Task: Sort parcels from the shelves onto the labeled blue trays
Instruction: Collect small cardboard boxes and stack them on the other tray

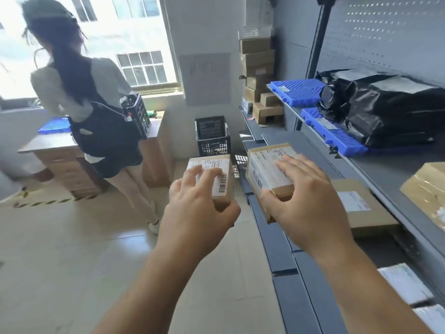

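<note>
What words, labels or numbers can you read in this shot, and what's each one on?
No text reads clearly.
Label on left parcel, held in left hand: barcode, print too blurred.
Label on right parcel, held in right hand: too blurred.
Marks on wall sheet: faint, unreadable.
Tags on blue trays: too small.
</note>
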A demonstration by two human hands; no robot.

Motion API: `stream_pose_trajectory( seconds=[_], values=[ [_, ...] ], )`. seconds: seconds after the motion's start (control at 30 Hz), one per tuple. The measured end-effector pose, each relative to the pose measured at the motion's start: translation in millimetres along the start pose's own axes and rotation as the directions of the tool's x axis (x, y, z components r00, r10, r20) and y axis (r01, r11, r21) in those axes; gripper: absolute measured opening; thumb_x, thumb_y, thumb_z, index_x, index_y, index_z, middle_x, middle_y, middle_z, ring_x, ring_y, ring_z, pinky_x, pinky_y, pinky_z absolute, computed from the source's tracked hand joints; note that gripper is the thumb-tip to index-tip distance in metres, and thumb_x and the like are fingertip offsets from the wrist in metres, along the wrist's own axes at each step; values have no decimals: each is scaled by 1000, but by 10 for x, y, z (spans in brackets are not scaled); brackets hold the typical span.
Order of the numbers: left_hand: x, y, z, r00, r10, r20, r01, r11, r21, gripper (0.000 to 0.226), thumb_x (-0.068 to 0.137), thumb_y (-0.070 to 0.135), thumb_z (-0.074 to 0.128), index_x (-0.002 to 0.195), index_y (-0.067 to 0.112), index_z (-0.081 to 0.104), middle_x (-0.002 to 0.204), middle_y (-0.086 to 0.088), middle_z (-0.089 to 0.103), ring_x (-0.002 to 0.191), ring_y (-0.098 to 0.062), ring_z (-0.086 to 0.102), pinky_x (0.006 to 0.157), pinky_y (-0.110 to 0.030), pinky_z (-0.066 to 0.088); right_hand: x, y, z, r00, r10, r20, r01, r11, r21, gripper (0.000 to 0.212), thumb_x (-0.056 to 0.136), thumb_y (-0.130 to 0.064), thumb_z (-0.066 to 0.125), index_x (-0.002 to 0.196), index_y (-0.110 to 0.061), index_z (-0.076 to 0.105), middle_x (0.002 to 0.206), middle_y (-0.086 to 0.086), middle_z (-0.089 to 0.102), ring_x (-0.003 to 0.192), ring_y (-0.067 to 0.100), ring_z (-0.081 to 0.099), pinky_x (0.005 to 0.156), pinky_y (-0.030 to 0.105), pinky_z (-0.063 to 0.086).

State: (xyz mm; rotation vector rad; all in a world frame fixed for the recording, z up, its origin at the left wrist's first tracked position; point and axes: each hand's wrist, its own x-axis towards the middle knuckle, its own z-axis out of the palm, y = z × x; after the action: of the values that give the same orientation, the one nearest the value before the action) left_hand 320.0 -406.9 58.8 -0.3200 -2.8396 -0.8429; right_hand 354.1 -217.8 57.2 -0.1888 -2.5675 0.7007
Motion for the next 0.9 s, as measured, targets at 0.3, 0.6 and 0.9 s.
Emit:
stream_pose_trajectory(
  seconds=[0.3,0.6,0.9],
  values=[
    [1393,-770,78,998,-65,-11,65,997,28,63,84,52,64,142,47,40,160,14,24,141,-21,26,98,-37,39,1262,-210,1053,998,-21,52,21,1000,1,64,84,-43,69,142,-18,58,152,-5,52,148,13,32,120,30,24],
    [2897,-1370,113,998,-22,62,18,998,60,61,85,54,61,141,48,38,162,13,22,144,-21,23,101,-39,41,2525,-488,1898,995,52,81,-50,998,-34,61,85,-44,67,141,-24,58,153,-7,50,150,11,28,117,34,31],
    [4223,-1533,503,995,-6,95,0,998,60,60,83,54,62,139,48,39,159,14,24,142,-22,25,102,-40,44,3741,-172,2530,996,63,64,-63,998,-9,58,84,-40,70,138,-21,62,150,-6,54,148,13,32,116,32,31]
  ],
)
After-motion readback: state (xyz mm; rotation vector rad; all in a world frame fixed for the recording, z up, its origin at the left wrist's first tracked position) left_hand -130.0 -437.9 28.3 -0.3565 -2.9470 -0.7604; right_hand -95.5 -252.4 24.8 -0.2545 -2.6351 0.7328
